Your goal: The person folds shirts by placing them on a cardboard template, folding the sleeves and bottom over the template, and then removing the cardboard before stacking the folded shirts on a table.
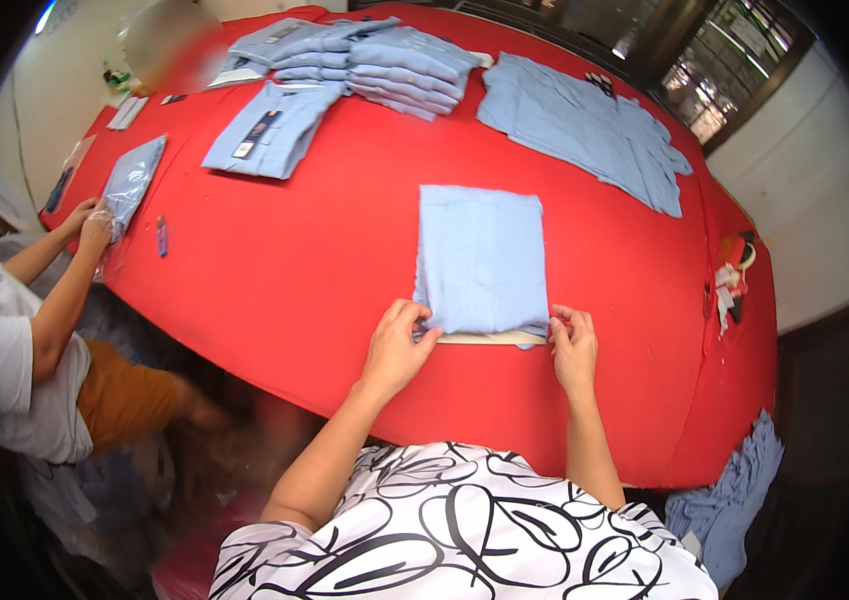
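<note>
A light-blue garment (482, 255), folded into a rectangle, lies on the red-covered table in front of me. The edge of a cream-coloured flat board (492, 338) shows beneath its near side. At the near left corner my left hand (399, 348) is closed, with its thumb and fingers on the cloth. My right hand (573, 350) pinches the near right corner, its fingers bent. Beneath the fingertips the cloth is partly hidden.
Stacked folded blue garments (409, 65) stand at the far side, near a tagged one (269, 130). Unfolded blue garments (579, 120) lie far right. A tape roll (747, 256) sits at the right edge. At left, a co-worker (39, 340) handles a bagged garment (134, 180) near a cutter (161, 237).
</note>
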Action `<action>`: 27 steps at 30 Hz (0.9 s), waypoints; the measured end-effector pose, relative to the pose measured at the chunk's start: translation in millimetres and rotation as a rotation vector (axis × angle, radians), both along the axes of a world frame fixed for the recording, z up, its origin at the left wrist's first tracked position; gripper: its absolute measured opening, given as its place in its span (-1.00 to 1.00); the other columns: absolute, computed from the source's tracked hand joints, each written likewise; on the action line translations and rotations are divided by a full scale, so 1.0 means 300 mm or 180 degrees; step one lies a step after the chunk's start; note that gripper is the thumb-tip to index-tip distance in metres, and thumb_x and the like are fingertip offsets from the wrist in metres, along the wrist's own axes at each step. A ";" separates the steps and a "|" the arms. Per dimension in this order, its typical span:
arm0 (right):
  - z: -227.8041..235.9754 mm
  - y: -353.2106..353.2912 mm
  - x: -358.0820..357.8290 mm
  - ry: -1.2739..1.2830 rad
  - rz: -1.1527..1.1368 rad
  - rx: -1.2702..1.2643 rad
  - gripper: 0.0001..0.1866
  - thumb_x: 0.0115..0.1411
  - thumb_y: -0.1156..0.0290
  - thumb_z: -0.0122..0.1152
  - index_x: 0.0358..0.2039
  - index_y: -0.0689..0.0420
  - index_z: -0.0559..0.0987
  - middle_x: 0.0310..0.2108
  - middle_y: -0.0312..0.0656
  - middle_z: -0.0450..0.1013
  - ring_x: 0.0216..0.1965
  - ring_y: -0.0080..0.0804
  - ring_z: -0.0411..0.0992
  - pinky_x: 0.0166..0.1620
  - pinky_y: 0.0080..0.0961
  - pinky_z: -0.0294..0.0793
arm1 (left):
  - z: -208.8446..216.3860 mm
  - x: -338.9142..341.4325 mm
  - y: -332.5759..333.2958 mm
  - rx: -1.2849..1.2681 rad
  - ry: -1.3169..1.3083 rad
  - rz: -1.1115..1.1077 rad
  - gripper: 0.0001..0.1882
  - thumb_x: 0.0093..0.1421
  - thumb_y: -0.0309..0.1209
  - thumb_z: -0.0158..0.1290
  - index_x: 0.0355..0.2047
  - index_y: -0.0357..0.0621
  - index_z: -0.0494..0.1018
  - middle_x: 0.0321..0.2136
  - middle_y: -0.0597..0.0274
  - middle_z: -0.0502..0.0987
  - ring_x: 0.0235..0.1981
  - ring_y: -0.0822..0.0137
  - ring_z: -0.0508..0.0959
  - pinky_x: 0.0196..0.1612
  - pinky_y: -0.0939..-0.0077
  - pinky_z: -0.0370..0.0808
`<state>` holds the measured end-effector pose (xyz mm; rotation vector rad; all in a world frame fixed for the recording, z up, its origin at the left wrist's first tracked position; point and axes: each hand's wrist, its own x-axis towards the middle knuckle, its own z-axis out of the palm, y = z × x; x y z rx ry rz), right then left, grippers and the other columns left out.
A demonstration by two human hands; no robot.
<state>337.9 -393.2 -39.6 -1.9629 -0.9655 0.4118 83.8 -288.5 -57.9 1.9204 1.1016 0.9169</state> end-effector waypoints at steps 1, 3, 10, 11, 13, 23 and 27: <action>-0.013 -0.019 0.011 0.0436 -0.0027 -0.0142 -0.76 0.29 0.50 0.11 -0.08 0.30 0.58 -0.17 -0.17 0.42 -0.36 -0.50 0.47 -0.34 -0.50 0.49 | -0.012 0.001 0.001 0.0026 0.0188 -0.0056 -0.72 0.06 -0.51 0.26 -0.22 -0.34 0.49 -0.21 0.09 0.45 -0.30 0.20 0.51 -0.21 0.38 0.49; -0.047 -0.041 0.016 0.1325 -0.0055 -0.0386 -0.75 0.29 0.48 0.14 -0.07 0.31 0.57 -0.24 -0.19 0.43 -0.39 -0.51 0.46 -0.39 -0.55 0.47 | -0.017 0.000 0.005 -0.0108 0.0359 -0.0147 -0.68 0.09 -0.52 0.24 -0.17 -0.40 0.48 -0.19 0.09 0.44 -0.29 0.21 0.53 -0.19 0.39 0.50; -0.135 -0.018 0.012 -0.0349 0.0189 -0.0159 -0.67 0.27 0.27 0.23 -0.18 0.34 0.57 -0.28 -0.10 0.45 -0.42 -0.42 0.48 -0.45 -0.51 0.46 | 0.006 -0.007 0.015 -0.0441 0.0292 -0.0220 -0.75 0.20 -0.44 0.19 -0.33 -0.49 0.50 -0.13 0.09 0.41 -0.26 0.22 0.51 -0.20 0.39 0.47; -0.130 -0.011 0.013 -0.0644 0.0240 -0.0292 -0.67 0.28 0.26 0.23 -0.22 0.35 0.57 -0.29 -0.09 0.44 -0.44 -0.39 0.48 -0.46 -0.49 0.46 | 0.000 -0.006 0.015 -0.0366 0.0267 -0.0192 -0.75 0.21 -0.44 0.19 -0.36 -0.49 0.51 -0.12 0.09 0.41 -0.26 0.22 0.50 -0.21 0.38 0.47; -0.071 0.008 -0.007 0.0148 0.0018 -0.0419 -0.67 0.29 0.27 0.22 -0.28 0.36 0.55 -0.32 -0.08 0.43 -0.47 -0.36 0.48 -0.47 -0.46 0.47 | -0.010 -0.007 0.010 -0.0282 0.0262 -0.0152 -0.75 0.22 -0.43 0.18 -0.37 -0.49 0.52 -0.10 0.06 0.41 -0.22 0.18 0.51 -0.19 0.35 0.47; -0.041 -0.003 0.012 0.0544 0.0110 -0.0439 -0.70 0.24 0.32 0.29 -0.27 0.36 0.52 -0.21 0.02 0.38 -0.45 -0.18 0.51 -0.43 -0.32 0.53 | 0.007 0.023 -0.003 -0.0279 0.0220 0.0315 -0.68 0.16 -0.33 0.27 -0.30 -0.41 0.51 -0.15 0.02 0.41 -0.27 0.11 0.49 -0.21 0.29 0.46; -0.060 -0.012 0.017 -0.0601 0.0212 -0.0624 -0.62 0.19 0.30 0.33 -0.13 0.32 0.48 -0.12 0.13 0.37 -0.27 0.11 0.50 -0.23 -0.09 0.53 | 0.001 0.030 -0.009 0.0781 0.1111 0.0498 -0.54 0.10 -0.29 0.32 -0.14 -0.36 0.43 -0.19 0.00 0.42 -0.27 0.01 0.50 -0.21 0.18 0.47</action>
